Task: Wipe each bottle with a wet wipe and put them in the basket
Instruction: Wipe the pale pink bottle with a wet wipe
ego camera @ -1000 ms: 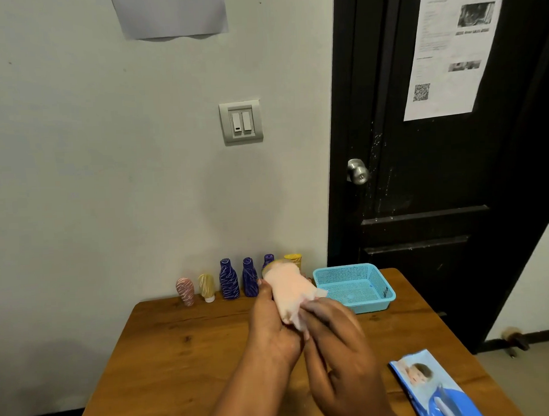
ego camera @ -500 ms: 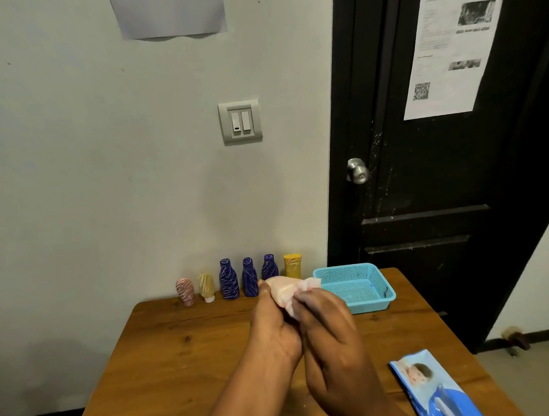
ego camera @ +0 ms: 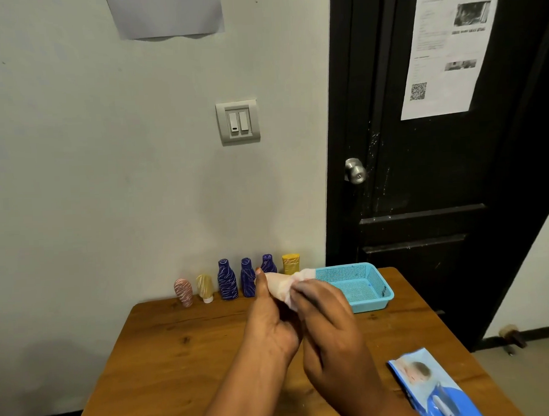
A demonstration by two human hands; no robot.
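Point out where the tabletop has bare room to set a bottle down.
Bare tabletop: left of the left hand, before the bottle row; also between basket and wipes pack, right of the right hand. Crowded: the back edge, where that row stands.

Dim, soft indoor light; faint shadows on the wall (ego camera: pixel 108 183); wide-angle bending at edges.

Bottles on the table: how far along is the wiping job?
Nothing looks finished: no bottle shows in the blue basket. The left hand holds a pale pink bottle while the right hand holds a wet wipe on it. Six bottles by the wall are left.
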